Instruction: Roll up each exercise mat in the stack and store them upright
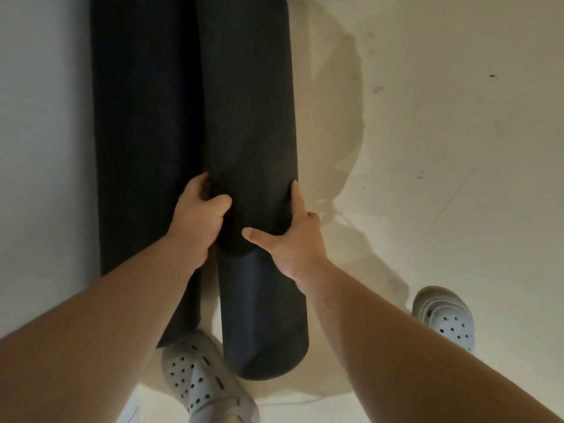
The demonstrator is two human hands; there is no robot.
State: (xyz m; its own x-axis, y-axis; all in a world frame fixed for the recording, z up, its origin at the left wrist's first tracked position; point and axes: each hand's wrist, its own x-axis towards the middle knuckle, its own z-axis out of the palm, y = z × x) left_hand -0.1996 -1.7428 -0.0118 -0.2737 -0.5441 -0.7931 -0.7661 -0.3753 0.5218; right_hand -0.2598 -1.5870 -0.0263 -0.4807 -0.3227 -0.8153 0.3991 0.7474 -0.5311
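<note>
At centre frame the rolled mat [256,117] is gripped on both flanks: the left hand [198,218] curled round one, the right hand [293,239] clasped on the other, thumb spread. If let go carelessly, it could unroll or slide off the second roll [143,132] at upper left. No writing is legible.

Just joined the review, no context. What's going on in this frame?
A person is gripping a dark rolled mat with both hands, the left hand on its left side and the right hand on its right, thumb across the front. The roll's lower end sits on the floor by the left shoe. A second rolled mat is right beside it, next to the wall. The held roll appears to be going in alongside that one.
</note>
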